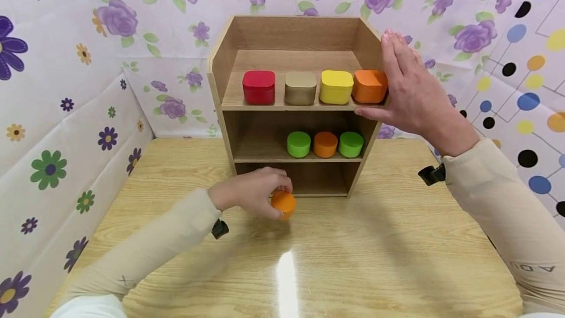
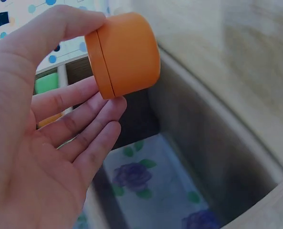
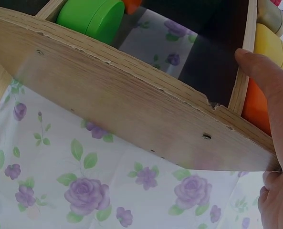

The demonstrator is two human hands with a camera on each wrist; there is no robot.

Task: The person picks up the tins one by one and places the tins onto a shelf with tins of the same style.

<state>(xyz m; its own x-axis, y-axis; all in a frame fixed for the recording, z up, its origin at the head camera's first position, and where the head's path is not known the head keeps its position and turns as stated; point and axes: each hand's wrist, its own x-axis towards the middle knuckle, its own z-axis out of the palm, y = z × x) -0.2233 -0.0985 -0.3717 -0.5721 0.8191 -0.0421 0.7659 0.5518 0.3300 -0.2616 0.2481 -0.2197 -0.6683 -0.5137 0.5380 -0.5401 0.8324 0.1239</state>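
A small round orange container point(image 1: 284, 204) with a lid is pinched between the thumb and fingertips of my left hand point(image 1: 256, 192), in front of the bottom compartment of a wooden shelf point(image 1: 287, 109). In the left wrist view, the orange container point(image 2: 124, 55) is tilted on its side, its lid seam facing the palm. My right hand point(image 1: 415, 90) holds the shelf's right side near the top, with the thumb over the front edge of the upper board and the fingers along the outside. In the right wrist view, that thumb point(image 3: 263, 71) lies beside an orange box point(image 3: 256, 107).
On the top board stand red point(image 1: 259, 87), tan point(image 1: 300, 88), yellow point(image 1: 336, 87) and orange boxes point(image 1: 370, 86). The middle board bears a green round container point(image 1: 298, 144), an orange one point(image 1: 325, 144) and another green one point(image 1: 351, 144). Flowered cloth point(image 1: 176, 77) hangs behind the wooden table point(image 1: 375, 259).
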